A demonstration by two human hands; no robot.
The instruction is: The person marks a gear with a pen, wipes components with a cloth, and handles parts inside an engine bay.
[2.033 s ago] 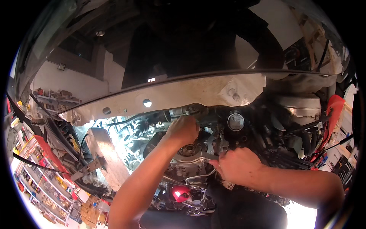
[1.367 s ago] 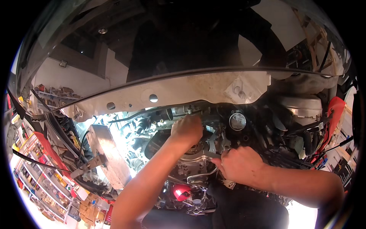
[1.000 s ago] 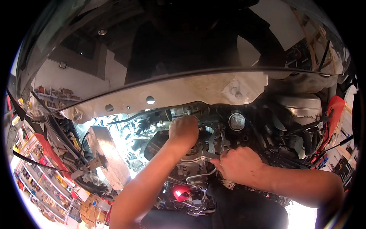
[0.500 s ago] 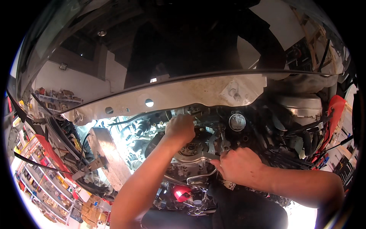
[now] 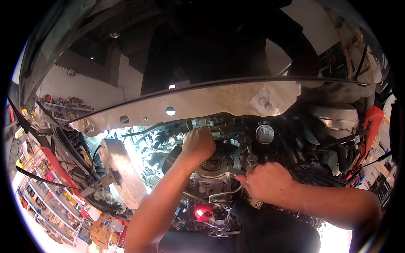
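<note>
My left hand (image 5: 197, 143) is closed in a fist over the upper part of an exposed engine (image 5: 211, 179); whatever it grips is hidden beneath the fingers. Just below it sits a dark toothed wheel (image 5: 215, 162) with a round hub. My right hand (image 5: 269, 181) is wrapped around the right end of a flat silver metal bar (image 5: 233, 170), which reaches left along the lower edge of that wheel. How the bar meets the wheel I cannot make out. A bent metal rod (image 5: 223, 195) runs below the bar, left of the right thumb.
Across the top, a raised dark glossy panel (image 5: 211, 50) hangs over a pale metal crossmember (image 5: 215, 99). A wooden block (image 5: 120, 168) stands at the left. Lower down are a red rounded part (image 5: 203, 212) and dark clothing (image 5: 274, 227). Shelves (image 5: 50, 204) stand far left.
The view has shifted slightly, so the scene sits a little farther right. Both hands keep their holds; the left hand sits marginally lower against the engine.
</note>
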